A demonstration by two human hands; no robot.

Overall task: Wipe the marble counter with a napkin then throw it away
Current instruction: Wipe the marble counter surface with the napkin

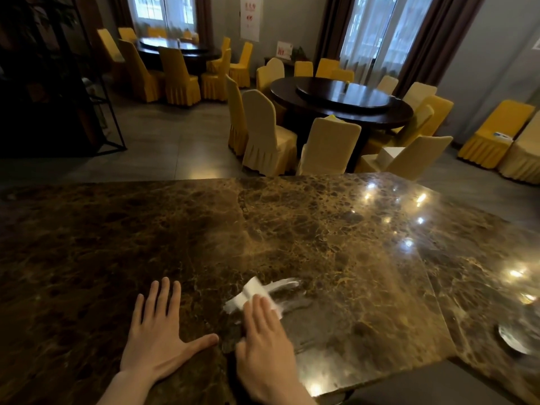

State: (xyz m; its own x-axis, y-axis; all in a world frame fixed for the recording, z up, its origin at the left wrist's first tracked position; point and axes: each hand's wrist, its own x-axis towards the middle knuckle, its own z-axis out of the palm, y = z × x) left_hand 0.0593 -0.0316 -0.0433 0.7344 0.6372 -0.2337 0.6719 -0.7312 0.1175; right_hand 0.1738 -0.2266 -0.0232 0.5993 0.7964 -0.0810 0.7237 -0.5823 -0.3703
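A brown, veined marble counter (292, 229) fills the lower half of the head view. A crumpled white napkin (248, 293) lies on it near the front edge. My right hand (263, 343) rests flat on the napkin, fingers pressing it against the stone. A pale smear streak (285, 285) trails to the right of the napkin. My left hand (159, 337) lies flat on the counter to the left, fingers spread, holding nothing.
A shallow metal dish (514, 340) sits on the counter at the far right. Beyond the counter stand round dark dining tables (342, 97) ringed by yellow-covered chairs (266, 135). A dark metal shelf frame (102, 97) stands at the left.
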